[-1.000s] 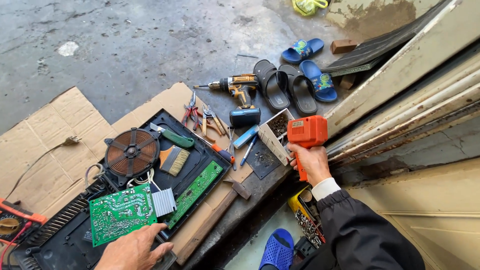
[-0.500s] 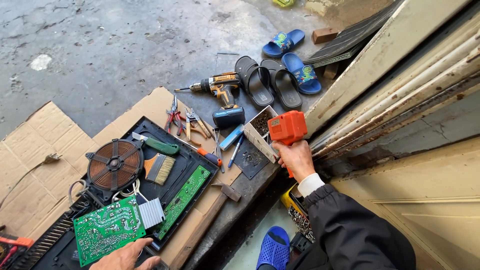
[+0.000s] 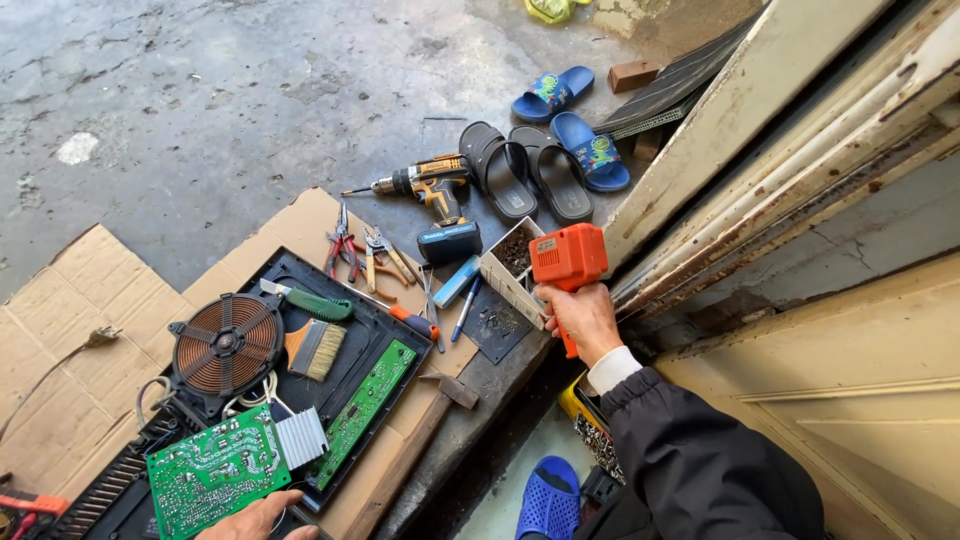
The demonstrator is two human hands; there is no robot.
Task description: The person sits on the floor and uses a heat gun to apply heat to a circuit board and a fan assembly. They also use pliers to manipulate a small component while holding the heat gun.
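Black appliance tray on cardboard carries the green circuit board, left hand touching its lower edge, mostly cut off, grip unclear; right hand wrapped around an orange power tool, handle hidden.

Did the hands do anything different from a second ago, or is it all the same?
Almost the same. The right hand still grips the orange tool beside the small box. The left hand still touches the green circuit board. Only the camera's view shifted a little; the tools lie where they were.
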